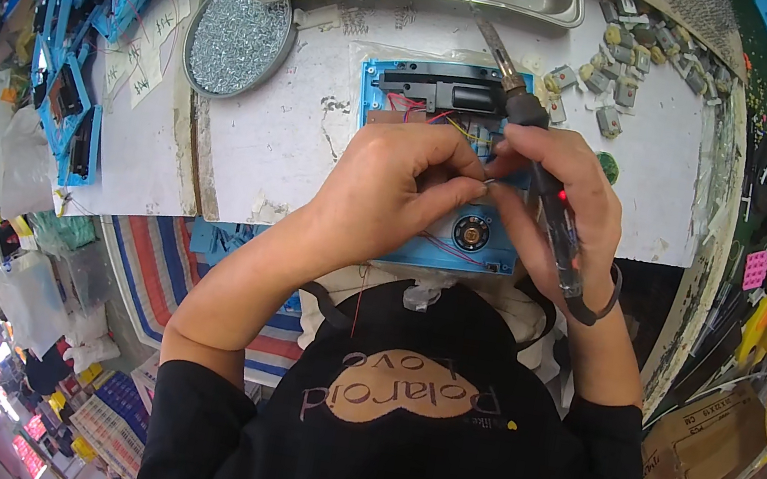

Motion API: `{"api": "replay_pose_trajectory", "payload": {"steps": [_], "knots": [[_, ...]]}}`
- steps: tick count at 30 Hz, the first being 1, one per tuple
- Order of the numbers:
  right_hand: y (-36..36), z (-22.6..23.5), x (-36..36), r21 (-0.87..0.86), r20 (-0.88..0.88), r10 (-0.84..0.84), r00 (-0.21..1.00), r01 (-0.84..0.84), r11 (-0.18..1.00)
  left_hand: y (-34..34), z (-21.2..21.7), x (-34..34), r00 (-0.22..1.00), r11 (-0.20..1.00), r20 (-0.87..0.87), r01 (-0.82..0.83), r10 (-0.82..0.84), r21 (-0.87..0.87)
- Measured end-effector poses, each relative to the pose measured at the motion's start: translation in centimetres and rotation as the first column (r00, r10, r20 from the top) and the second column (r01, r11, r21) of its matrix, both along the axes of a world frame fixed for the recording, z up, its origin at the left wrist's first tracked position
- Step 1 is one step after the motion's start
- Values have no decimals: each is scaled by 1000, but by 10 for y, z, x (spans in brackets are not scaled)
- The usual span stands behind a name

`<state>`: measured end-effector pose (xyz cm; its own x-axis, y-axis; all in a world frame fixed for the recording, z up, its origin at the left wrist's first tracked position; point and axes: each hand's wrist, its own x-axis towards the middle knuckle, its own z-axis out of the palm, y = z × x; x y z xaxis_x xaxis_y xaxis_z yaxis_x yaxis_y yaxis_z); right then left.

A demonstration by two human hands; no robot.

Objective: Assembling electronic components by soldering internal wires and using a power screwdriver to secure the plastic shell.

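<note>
Two hands (405, 172) (570, 185) over blue casing (502, 259), soldering iron (528, 111)

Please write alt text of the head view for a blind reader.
A person's left hand and right hand work close together above a blue wired casing; the right holds a soldering iron. A dish of silvery parts stands nearby.

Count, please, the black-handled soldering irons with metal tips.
1: the black-handled soldering iron, held in the right hand, just right of the picture's centre. Others may be hidden.

Right grip (597, 189) around soldering iron (527, 111), left grip (389, 175) pinching perhaps wire (487, 182), blue casing (501, 244) below
</note>
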<state>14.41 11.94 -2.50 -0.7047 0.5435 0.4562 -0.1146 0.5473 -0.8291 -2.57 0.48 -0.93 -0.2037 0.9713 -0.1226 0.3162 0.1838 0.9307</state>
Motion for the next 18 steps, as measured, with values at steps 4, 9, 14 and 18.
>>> {"api": "replay_pose_trajectory", "payload": {"steps": [4, 9, 14, 18], "knots": [[-2, -2, 1, 85, 4, -42, 999, 41, 996, -1, -2, -2, 997, 998, -65, 53, -51, 39], [-7, -5, 4, 130, 11, -60, 998, 58, 990, -2, 4, 0, 1000, 1000, 11, 27, -27, -10], [-10, -4, 4, 151, -17, -86, 996, 87, 985, -4, 9, 5, 1000, 999, -25, 0, -1, -54], [-12, -11, 5, 171, -34, -97, 995, 102, 980, -6, 2, 10, 994, 999, -110, 9, -4, 49]]}}
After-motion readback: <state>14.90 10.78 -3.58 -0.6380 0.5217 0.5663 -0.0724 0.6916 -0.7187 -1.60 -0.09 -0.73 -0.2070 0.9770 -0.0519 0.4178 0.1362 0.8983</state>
